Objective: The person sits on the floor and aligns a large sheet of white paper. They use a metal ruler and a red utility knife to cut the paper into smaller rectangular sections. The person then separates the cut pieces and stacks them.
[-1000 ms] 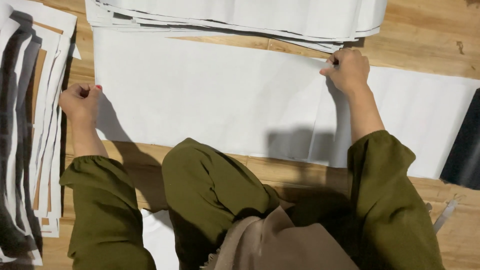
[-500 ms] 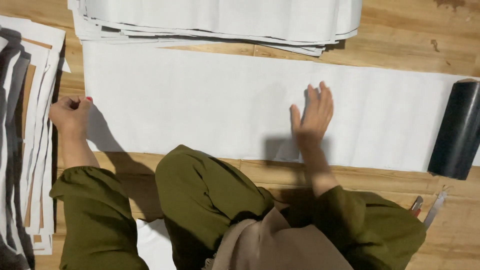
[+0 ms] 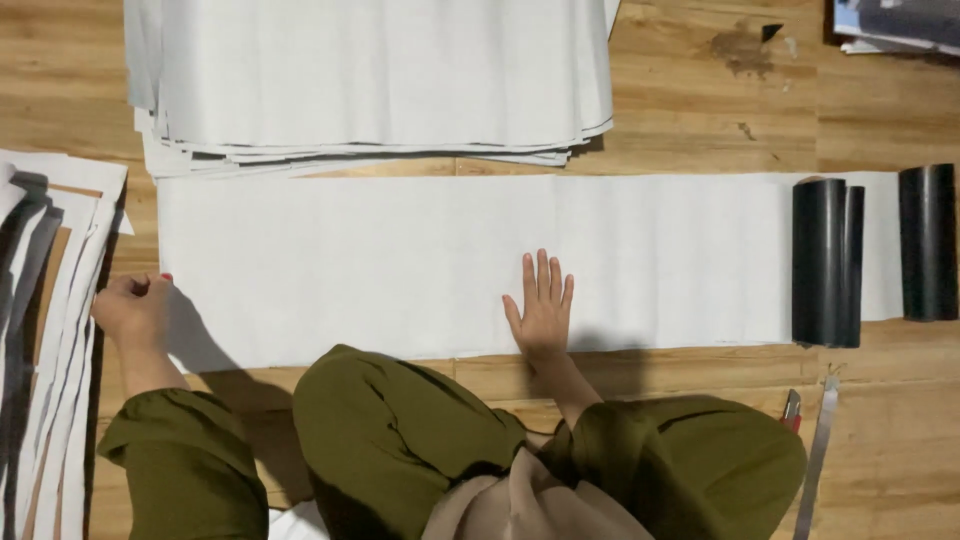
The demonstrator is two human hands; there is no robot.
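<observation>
A long white sheet of paper (image 3: 400, 260) lies flat across the wooden floor in front of me. My right hand (image 3: 541, 306) rests on it palm down near its near edge, fingers spread. My left hand (image 3: 134, 309) is curled at the sheet's left end, fingers pinching or pressing its edge; I cannot see exactly what the fingertips grip. A dark grey roll (image 3: 826, 262) lies across the sheet's right part, and a second dark roll (image 3: 928, 242) lies just beyond it at the sheet's right end. My knee in olive cloth (image 3: 380, 430) sits below the sheet.
A thick stack of white sheets (image 3: 370, 80) lies beyond the long sheet. Another pile of white and dark-edged sheets (image 3: 45, 330) is at the left. A metal ruler (image 3: 817, 455) and a small red-handled tool (image 3: 791, 408) lie at lower right. More papers (image 3: 900, 25) sit top right.
My right hand has left the sheet's far edge, opened flat, and slid down toward the near edge. The view shifted right, revealing both dark rolls. My left hand stays at the left end.
</observation>
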